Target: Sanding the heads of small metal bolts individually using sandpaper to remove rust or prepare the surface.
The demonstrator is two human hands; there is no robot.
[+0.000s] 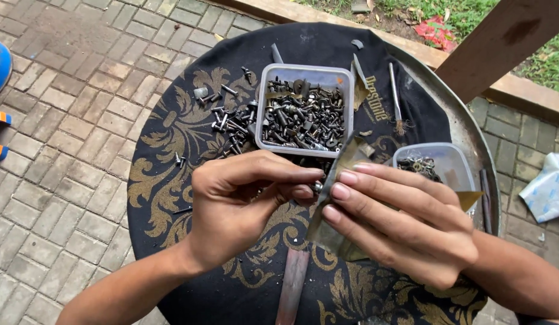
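Nearest, a reddish-brown handle (pixel 292 286) lies on the round bench (pixel 481 141), draped in black cloth (pixel 171 150) with gold patterning. Above it, the left hand (pixel 243 201) pinches a small bolt (pixel 317 187) between its fingertips, while the right hand (pixel 405 222) grips a flat metal strip (pixel 330 192) touching that bolt. Beyond, loose screws (pixel 231 126) crowd beside a full tub (pixel 304 111); a smaller tub (pixel 439 165) sits near the right rim. Brick paving (pixel 63 156) lies open to the left.

The small metal part pinched between the fingertips of the left hand (pixel 243 201) and the right hand (pixel 405 225) was mostly covered, its kind too small to tell. The right hand hid much of the small plastic tub (pixel 454 162). The knife's handle (pixel 291 289) ran off the bottom edge, and both forearms were cut off there.
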